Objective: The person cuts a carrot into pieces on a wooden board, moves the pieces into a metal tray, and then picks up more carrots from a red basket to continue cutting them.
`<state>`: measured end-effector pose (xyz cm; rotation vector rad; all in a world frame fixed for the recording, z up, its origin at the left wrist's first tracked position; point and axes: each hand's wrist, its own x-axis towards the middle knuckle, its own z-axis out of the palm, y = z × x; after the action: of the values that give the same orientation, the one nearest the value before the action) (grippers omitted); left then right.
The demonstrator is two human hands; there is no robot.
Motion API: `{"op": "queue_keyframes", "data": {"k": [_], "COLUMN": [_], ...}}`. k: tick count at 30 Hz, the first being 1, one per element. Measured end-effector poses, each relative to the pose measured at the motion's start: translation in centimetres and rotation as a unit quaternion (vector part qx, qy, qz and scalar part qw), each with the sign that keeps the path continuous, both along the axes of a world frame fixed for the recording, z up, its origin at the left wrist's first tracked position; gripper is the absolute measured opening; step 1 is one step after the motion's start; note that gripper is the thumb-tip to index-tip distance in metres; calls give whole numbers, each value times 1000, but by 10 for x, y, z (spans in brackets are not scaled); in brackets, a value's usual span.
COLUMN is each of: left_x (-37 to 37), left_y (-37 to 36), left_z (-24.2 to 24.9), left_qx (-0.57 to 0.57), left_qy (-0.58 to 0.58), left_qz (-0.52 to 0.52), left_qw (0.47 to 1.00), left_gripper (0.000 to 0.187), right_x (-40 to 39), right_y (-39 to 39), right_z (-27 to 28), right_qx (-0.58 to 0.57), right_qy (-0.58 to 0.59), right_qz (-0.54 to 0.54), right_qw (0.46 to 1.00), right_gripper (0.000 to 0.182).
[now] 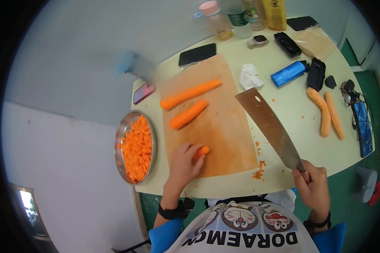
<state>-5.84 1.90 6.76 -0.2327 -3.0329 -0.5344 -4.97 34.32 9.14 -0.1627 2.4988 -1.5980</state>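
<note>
My left hand [187, 165] is closed around a piece of carrot [202, 152] near the lower end of the wooden cutting board [223, 139]. Only the tip of that piece shows past my fingers. Farther up the board lie a long peeled carrot [190, 95] and a shorter carrot [189, 114]. In my right hand [312, 185] I grip a cleaver [272, 128] by its handle. Its broad blade points up and to the left, off the board's right edge. Left of the board stands a round metal bowl [154, 147] with diced carrot [138, 149].
Carrot scraps [259, 170] lie beside the board. Two unpeeled carrots [325, 111] rest on the right. A crumpled tissue [250, 76], a blue cylinder [289, 74] and a black phone [197, 55] are farther back, with several bottles [239, 19] along the wall.
</note>
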Motion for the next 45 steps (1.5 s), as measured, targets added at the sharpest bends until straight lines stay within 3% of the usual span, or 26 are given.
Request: {"op": "queue_keyframes", "data": {"k": [4,10,15,20,24,30,31,32,35,37,39,40,42,45], "left_x": [12,35,65,73,69,46,42,38,23,12,5,7,14,22], "left_y": [-10,-37,-63,-86,-99,-109,-109,-108,-102,-91,-76,-71,-60,-53], "left_z": [-20,-20,-47,-56,-47,-14,-9,-4,6,6,2,0,-1,0], "left_qx": [56,253,283,371,408,449,446,481,524,535,492,492,586,612], "left_qy": [-3,4,152,131,120,87,87,75,81,92,201,196,142,103], "left_qz": [-16,102,110,143,125,140,144,137,123,113,65,65,93,75], "left_qw": [998,962,941,908,896,878,879,863,839,832,844,846,792,781], "left_gripper": [37,48,31,22,19,17,17,19,27,34,56,56,70,67], "right_x": [-5,-25,-67,-93,-104,-106,-107,-109,-108,-104,-100,-97,-93,-96], "right_y": [-21,-76,-119,-136,-142,-149,-146,-143,-136,-134,-131,-131,-133,-128], "right_z": [11,24,33,32,32,24,17,16,17,29,30,31,38,35], "right_qx": [64,215,300,348,371,450,432,428,395,363,308,306,341,336], "right_qy": [23,34,51,96,32,58,62,62,203,196,229,225,248,258], "right_qz": [55,106,254,334,309,281,263,266,260,284,331,330,356,357], "right_qw": [996,970,918,871,875,846,861,861,858,866,862,864,834,832], "right_gripper": [23,22,17,19,17,19,20,20,15,15,19,19,19,17]}}
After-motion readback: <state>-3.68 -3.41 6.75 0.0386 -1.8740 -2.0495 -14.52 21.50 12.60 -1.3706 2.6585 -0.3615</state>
